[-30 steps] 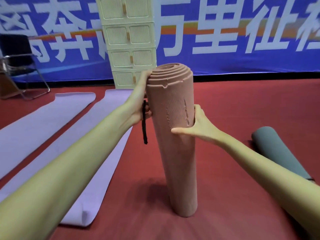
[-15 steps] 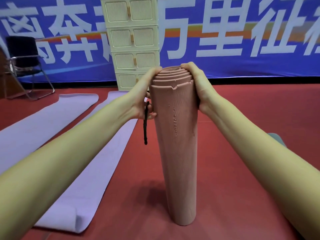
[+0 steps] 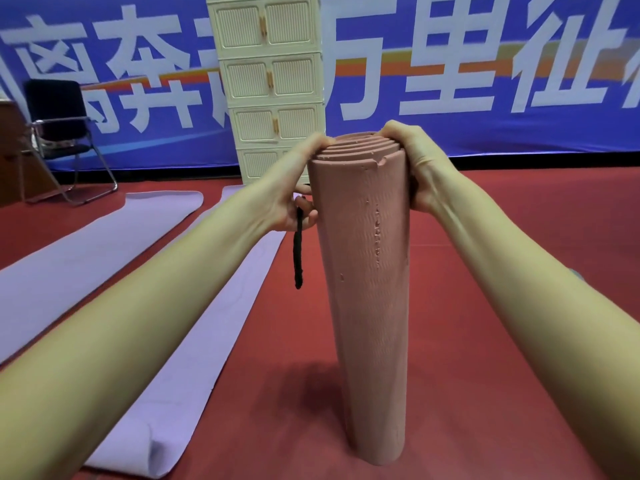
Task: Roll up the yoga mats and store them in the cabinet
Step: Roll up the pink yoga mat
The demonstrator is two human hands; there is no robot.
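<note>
The rolled pink mat [image 3: 367, 278] is standing upright on the red floor [image 3: 502, 271], both hands clamping its top, left hand [image 3: 294, 192] also pinching a black strap [image 3: 298, 251], right hand [image 3: 415, 164] squaring the layers, probably for tying

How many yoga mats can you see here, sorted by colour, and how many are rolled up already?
Pink mat: 1, rolled, standing upright on the floor, gripped at its top by the left hand and the right hand.
Lavender mats: 2, both lying unrolled on the floor, the nearer one and the farther one.
Total: 3 mats, 1 rolled.
</note>
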